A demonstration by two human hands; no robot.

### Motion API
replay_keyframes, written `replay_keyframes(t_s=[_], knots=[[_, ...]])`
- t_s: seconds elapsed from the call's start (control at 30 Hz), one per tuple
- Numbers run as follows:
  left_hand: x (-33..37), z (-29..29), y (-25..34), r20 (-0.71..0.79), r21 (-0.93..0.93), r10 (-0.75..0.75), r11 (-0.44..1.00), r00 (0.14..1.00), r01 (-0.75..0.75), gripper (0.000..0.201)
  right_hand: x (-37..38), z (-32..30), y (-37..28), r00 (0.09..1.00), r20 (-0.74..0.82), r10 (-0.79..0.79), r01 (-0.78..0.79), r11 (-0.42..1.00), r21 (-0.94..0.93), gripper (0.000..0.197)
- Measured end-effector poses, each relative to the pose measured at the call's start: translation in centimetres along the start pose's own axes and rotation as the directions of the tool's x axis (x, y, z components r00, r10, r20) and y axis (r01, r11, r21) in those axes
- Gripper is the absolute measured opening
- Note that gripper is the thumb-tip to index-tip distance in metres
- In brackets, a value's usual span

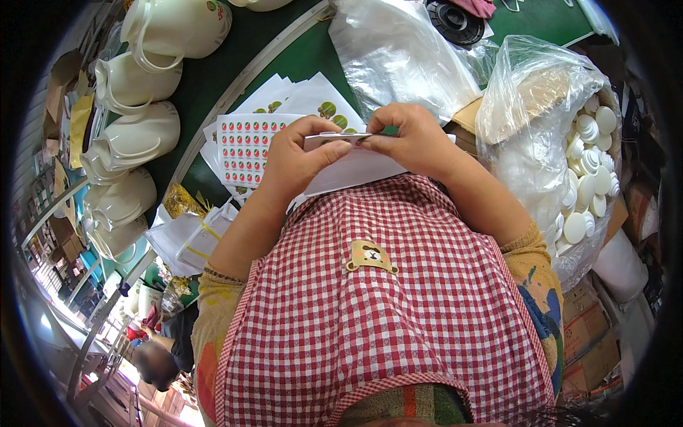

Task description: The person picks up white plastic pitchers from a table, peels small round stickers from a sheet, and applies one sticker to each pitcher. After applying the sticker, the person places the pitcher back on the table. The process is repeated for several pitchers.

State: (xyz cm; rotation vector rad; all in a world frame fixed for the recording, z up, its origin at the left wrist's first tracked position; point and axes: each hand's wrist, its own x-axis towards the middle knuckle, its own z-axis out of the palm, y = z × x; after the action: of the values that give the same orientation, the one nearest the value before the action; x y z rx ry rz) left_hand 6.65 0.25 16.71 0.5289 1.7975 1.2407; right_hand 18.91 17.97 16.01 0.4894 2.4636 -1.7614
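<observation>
Both my hands meet over the sheets, pinching a thin white piece [340, 136] seen almost edge-on, with small dark marks along it; it looks like a sticker sheet. My left hand [302, 153] grips its left end between thumb and fingers. At its right end, my right hand [407, 136] pinches with thumb and forefinger. Beside my left hand lies a white sticker sheet [245, 151] with rows of small red and green designs. Fanned out beyond are white sheets [313, 89] printed with green round trees. Another white sheet [356, 171] lies below my hands.
White handled pitchers [146, 135] line the green table's left side. Clear plastic bags [395, 57] lie at the back. On the right, an open bag holds many white round lids [587, 188]. A black round part [455, 21] sits behind. Another person [160, 359] is at lower left.
</observation>
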Motion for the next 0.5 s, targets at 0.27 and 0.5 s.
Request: replay_keyframes(t_s=[0.27,0.5], knots=[[0.1,-0.1,0.0,0.010,0.118,-0.008,0.993,1.000,0.007,0.016,-0.2,0.0,1.5,0.996,-0.079,-0.042,0.044,0.999,0.028,0.024],[0.1,0.1,0.2,-0.001,0.178,0.048,0.983,0.999,-0.047,0.011,0.2,-0.9,1.8,0.975,0.148,0.165,-0.179,0.980,0.089,0.022]])
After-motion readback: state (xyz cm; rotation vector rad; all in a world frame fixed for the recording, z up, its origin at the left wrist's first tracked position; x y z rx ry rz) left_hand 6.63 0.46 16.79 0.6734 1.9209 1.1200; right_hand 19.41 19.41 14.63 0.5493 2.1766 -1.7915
